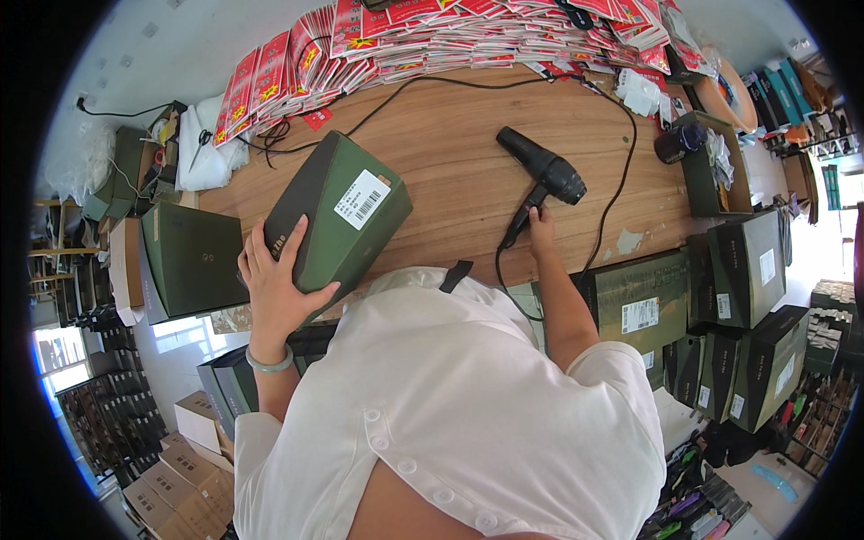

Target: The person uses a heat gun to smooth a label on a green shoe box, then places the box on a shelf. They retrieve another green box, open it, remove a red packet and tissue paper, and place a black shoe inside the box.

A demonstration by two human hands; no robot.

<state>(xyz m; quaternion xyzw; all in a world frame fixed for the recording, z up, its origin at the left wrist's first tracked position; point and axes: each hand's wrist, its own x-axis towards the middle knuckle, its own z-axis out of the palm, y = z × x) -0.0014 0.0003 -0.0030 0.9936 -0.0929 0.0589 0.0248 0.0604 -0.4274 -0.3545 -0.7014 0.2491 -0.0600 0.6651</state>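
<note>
My left hand (283,274) grips a dark green and black shoebox (373,220) on the table, its thumb and fingers spread across the black part. A white barcode label is on the box's green side. My right hand (542,232) has its fingers closed at the handle of a black hair dryer (538,165), whose nozzle points to the far left. The fingers partly hide behind the handle. From the dryer's handle a black cord runs down toward the table's near edge.
Red printed packets (432,40) are piled along the far edge of the wooden table (441,117). Another green box (192,258) stands at left, near scissors (200,148) on white wrapping. At right are a dark jar (681,142), an open box (720,184) and stacked shoeboxes (756,265).
</note>
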